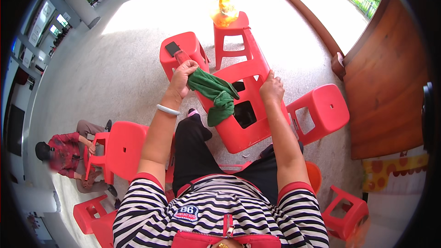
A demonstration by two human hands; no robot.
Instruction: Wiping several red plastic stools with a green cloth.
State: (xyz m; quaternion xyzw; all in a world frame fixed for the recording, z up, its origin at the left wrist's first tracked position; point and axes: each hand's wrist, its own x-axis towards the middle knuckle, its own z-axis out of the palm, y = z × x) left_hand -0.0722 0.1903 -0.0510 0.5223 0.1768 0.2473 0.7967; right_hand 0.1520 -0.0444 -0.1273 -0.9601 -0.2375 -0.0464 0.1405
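Observation:
My left hand (pixel 183 77) pinches one end of a green cloth (pixel 212 88) in front of me. The rest of the cloth hangs in a bunch over the side of a red plastic stool (pixel 241 137), which lies tipped over before my knees. With my right hand (pixel 272 88) I grip a leg or edge of this stool on its right side. Just beyond my left hand, a dark flat object (pixel 172 49), perhaps a phone, rests on another red stool (pixel 187 39). My left wrist bears a pale bangle (pixel 168 110).
A far red stool (pixel 237 24) carries a yellow-orange plastic bag (pixel 225 15). More red stools stand at the right (pixel 330 106) and left (pixel 125 148). At the left, a person (pixel 65 153) handles a red stool. A wooden door (pixel 386 86) stands at the right.

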